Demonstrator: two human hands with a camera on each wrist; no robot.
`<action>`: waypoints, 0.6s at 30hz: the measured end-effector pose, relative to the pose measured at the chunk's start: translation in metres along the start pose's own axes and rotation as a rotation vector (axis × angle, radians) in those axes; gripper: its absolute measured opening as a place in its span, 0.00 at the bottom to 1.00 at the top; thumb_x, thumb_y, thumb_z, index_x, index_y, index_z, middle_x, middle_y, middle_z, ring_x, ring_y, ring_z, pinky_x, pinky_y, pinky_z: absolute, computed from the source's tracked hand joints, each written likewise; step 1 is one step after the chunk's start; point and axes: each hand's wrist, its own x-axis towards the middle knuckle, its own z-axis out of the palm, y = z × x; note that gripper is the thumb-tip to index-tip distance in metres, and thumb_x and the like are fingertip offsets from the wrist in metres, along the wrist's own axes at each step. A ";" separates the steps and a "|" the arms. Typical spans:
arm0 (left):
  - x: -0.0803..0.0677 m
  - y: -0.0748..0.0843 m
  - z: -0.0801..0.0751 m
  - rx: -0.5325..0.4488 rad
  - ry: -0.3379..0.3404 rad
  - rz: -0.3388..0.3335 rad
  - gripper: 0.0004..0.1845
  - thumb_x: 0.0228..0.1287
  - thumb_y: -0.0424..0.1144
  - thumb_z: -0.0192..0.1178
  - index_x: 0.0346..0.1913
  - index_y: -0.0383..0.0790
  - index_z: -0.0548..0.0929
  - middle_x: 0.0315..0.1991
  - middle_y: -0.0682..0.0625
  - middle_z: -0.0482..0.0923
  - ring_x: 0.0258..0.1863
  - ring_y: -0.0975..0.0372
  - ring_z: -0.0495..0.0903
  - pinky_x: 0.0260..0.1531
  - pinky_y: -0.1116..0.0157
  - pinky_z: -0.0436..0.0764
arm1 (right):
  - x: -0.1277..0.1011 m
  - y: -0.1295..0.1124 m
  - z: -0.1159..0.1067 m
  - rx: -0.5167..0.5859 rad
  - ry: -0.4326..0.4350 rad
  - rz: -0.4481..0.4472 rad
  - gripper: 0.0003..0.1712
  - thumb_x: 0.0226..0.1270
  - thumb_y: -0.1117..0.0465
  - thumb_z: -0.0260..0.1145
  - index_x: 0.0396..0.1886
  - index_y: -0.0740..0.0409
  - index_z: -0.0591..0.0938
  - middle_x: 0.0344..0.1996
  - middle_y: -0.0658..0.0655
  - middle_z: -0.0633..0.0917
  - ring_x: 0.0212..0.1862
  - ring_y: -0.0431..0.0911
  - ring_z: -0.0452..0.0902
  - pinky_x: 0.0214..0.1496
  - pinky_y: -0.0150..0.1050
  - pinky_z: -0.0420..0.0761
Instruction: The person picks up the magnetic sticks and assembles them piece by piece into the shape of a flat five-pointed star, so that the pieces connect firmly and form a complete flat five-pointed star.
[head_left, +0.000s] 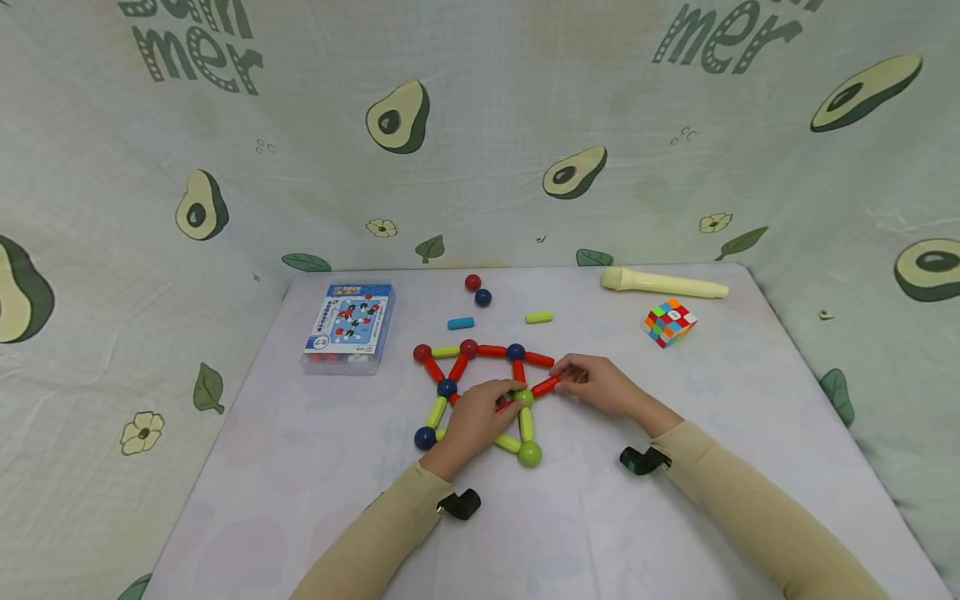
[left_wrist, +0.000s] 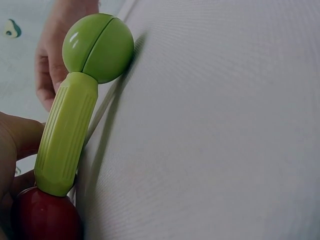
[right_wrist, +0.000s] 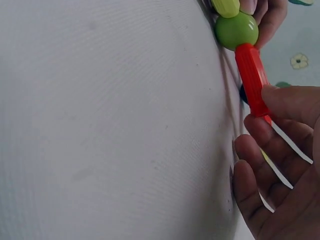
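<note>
Hands (head_left: pixel 480 417) mid-table (edges well apart) on sticks (head_left: pixel 545 386).

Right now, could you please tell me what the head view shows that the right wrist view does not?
Only the head view shows the left hand, the whole flat frame of rods and balls, the box, the puzzle cube and the cream tube. Only the right wrist view shows the fingers close up. Both show the right hand pinching the red rod joined to a green ball.
</note>
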 end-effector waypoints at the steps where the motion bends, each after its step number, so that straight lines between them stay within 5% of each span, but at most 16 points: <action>1: 0.000 0.000 0.000 0.000 0.000 0.000 0.19 0.68 0.49 0.68 0.60 0.55 0.85 0.43 0.60 0.83 0.36 0.67 0.75 0.38 0.72 0.77 | 0.001 0.000 -0.001 0.000 0.004 0.001 0.10 0.71 0.57 0.69 0.50 0.51 0.85 0.38 0.48 0.84 0.43 0.45 0.78 0.48 0.42 0.79; 18: 0.000 0.000 -0.001 -0.010 -0.007 -0.012 0.20 0.68 0.50 0.67 0.61 0.55 0.85 0.46 0.59 0.84 0.37 0.67 0.75 0.39 0.72 0.77 | 0.067 -0.017 -0.023 -0.150 0.128 -0.068 0.16 0.73 0.59 0.67 0.55 0.60 0.83 0.40 0.53 0.84 0.44 0.48 0.78 0.45 0.43 0.79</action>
